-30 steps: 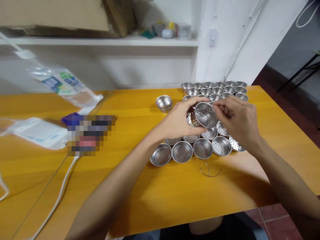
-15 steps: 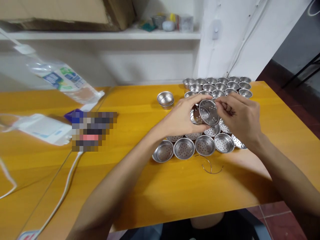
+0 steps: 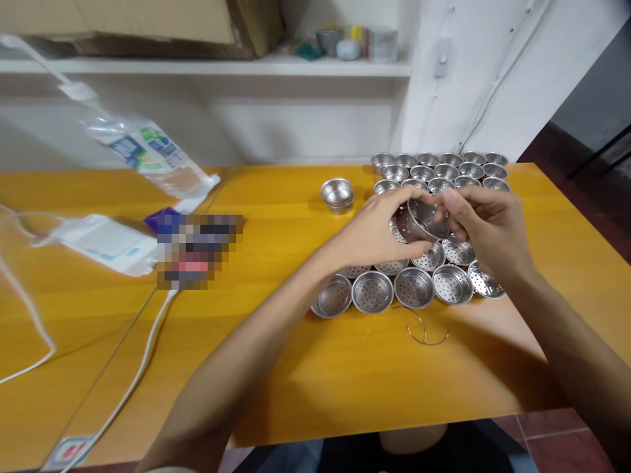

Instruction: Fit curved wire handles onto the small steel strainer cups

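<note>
Both hands hold one perforated metal cup (image 3: 426,219) above a cluster of the same cups (image 3: 413,288) on the yellow table (image 3: 305,368). My left hand (image 3: 379,230) wraps the cup's left side, fingers closed. On its right rim my right hand (image 3: 486,226) pinches with curled fingers. The cup tilts with its opening up and to the right. A thin bent wire (image 3: 426,334) lies on the table just in front of the cluster.
More metal cups (image 3: 438,169) stand in rows at the table's far edge, and a single one (image 3: 337,193) sits apart to the left. A plastic bag (image 3: 148,157), a white packet (image 3: 106,243) and a white cable (image 3: 131,384) lie at the left.
The held cup has tipped from facing me to opening upward and sits a little lower. My right hand's fingers have closed onto its rim. The view has shifted left.
</note>
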`<move>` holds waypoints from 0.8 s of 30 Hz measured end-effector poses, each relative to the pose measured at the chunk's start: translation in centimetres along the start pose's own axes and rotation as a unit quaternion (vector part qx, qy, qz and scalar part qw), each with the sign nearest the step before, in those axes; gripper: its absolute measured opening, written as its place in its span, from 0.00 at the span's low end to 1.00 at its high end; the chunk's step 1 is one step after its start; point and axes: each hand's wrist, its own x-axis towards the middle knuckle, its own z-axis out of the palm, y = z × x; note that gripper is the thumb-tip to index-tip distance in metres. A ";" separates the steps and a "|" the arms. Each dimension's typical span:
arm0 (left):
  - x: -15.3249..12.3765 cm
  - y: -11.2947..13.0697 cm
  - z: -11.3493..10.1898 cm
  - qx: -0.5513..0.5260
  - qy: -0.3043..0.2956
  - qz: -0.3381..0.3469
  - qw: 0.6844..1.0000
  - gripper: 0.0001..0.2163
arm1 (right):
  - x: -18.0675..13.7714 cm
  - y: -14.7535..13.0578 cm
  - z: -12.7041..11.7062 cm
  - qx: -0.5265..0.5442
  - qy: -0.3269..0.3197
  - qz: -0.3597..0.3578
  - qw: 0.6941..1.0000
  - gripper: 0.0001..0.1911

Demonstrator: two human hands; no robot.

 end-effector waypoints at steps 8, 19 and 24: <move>0.4 -1.8 -1.2 -0.158 -0.022 -0.037 0.987 0.25 | 0.9 1.5 -0.9 0.029 -0.109 -0.053 0.992 0.17; 0.2 -0.2 0.5 -0.115 0.007 -0.053 0.992 0.23 | 0.1 1.3 0.3 -0.060 -0.059 -0.055 0.995 0.25; 0.2 0.1 0.8 -0.114 0.016 -0.065 0.991 0.21 | 0.0 0.7 0.5 -0.041 -0.074 -0.035 0.996 0.24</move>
